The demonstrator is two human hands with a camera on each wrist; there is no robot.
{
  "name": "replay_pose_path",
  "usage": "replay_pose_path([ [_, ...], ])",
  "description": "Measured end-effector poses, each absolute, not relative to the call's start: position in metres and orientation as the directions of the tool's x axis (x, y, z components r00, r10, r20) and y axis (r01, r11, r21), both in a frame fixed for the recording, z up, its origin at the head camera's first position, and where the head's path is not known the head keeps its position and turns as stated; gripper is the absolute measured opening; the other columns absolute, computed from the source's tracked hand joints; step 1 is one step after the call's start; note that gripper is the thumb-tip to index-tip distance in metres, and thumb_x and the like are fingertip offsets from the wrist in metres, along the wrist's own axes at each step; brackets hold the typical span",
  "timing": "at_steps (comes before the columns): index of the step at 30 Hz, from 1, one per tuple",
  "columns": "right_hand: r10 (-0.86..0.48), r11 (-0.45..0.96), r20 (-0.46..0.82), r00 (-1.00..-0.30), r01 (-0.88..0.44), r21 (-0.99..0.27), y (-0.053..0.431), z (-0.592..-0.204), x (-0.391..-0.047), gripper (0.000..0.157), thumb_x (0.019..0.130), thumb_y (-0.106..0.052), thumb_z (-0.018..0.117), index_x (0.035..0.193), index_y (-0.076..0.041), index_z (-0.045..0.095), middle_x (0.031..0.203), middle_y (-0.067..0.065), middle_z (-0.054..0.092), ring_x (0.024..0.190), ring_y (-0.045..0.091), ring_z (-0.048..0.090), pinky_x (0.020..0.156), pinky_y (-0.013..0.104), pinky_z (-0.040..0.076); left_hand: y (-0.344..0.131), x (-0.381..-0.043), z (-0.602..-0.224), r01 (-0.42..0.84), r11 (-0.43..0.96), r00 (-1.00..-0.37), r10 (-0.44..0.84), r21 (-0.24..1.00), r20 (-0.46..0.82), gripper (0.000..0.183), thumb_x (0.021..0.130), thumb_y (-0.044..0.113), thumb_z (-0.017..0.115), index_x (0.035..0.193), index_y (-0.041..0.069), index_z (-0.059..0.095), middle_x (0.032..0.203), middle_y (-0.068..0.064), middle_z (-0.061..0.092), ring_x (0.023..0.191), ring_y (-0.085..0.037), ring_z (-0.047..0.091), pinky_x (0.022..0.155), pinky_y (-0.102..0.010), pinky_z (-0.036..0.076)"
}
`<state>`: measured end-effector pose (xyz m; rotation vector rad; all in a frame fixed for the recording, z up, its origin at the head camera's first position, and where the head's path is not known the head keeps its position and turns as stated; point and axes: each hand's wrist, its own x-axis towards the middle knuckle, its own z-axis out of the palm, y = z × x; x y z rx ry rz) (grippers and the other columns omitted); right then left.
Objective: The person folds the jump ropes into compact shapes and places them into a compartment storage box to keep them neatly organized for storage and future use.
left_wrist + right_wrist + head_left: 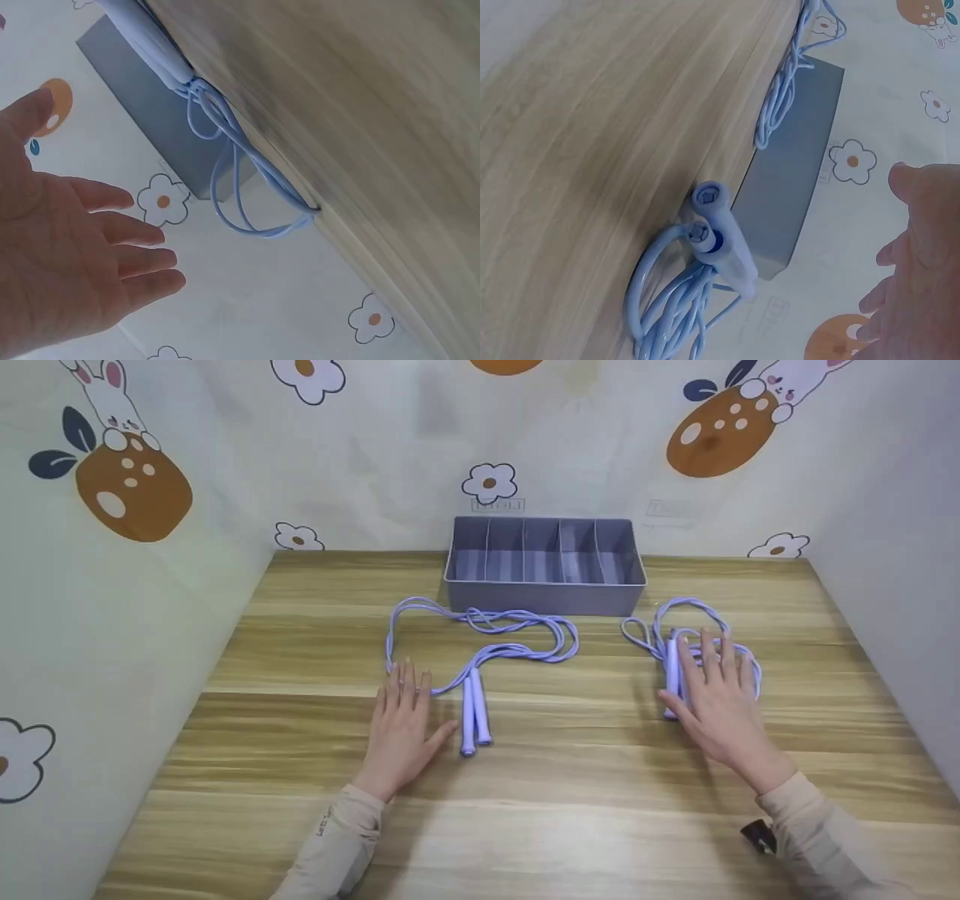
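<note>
One rope [469,701] near left fingers [407,690], second rope [673,667] beneath right fingers [709,660]

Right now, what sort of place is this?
Probably a small tabletop workspace, maybe a booth: a wood-grain table against a flower-and-rabbit patterned back wall, with side walls flanking it, and a divided gray bin beside jump ropes.

Pale violet-blue on left rope [469,712] and right rope [673,667]. Plain grey on box [546,598]. Streaky yellow-brown wood grain on table [555,787]. Beige on sleeves [337,836]. Off-white on wall [375,465], printed with white flowers [490,484], white-spotted orange-brown fruits [139,499], dark leaves [52,465], white rabbits [112,406].
</note>
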<state>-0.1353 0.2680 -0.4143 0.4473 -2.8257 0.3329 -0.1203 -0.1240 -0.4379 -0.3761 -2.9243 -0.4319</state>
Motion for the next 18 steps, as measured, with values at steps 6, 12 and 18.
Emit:
replay_pose_path([
  [6,-0.294,0.917,0.302,-0.907,-0.356,-0.179,0.258,-0.414,-0.137,0.068,0.092,-0.043,0.044,0.141,-0.001,0.023,0.145,0.031,0.009,0.134,0.043,-0.005,0.105,0.061,-0.003,-0.114,-0.121,-0.437,0.281,0.930,-0.953,0.240,0.239,0.186,0.076,0.085,0.047,0.055,0.136,-0.005,0.033,0.143,-0.029,0.020,0.133,-0.044,0.014,0.108,-0.054,0.016],
  [12,-0.314,0.915,0.304,-0.900,-0.372,-0.156,0.252,-0.419,-0.136,0.069,0.092,-0.042,0.045,0.143,-0.003,0.019,0.145,0.030,0.008,0.134,0.043,-0.003,0.107,0.058,-0.004,-0.108,-0.121,-0.435,0.239,0.948,-0.968,0.216,0.210,0.126,0.074,0.086,0.049,0.052,0.136,-0.002,0.036,0.140,-0.026,0.030,0.129,-0.045,0.023,0.106,-0.055,0.021],
  [18,-0.317,0.915,0.292,-0.902,-0.372,-0.155,0.248,-0.421,-0.135,0.070,0.092,-0.041,0.046,0.143,-0.002,0.018,0.146,0.029,0.006,0.133,0.047,0.001,0.107,0.057,-0.004,-0.097,-0.123,-0.435,0.140,0.968,-0.969,0.090,0.209,0.231,0.056,0.085,0.048,0.054,0.110,-0.003,0.059,0.103,-0.020,0.062,0.098,-0.038,0.055,0.085,-0.050,0.043],
])
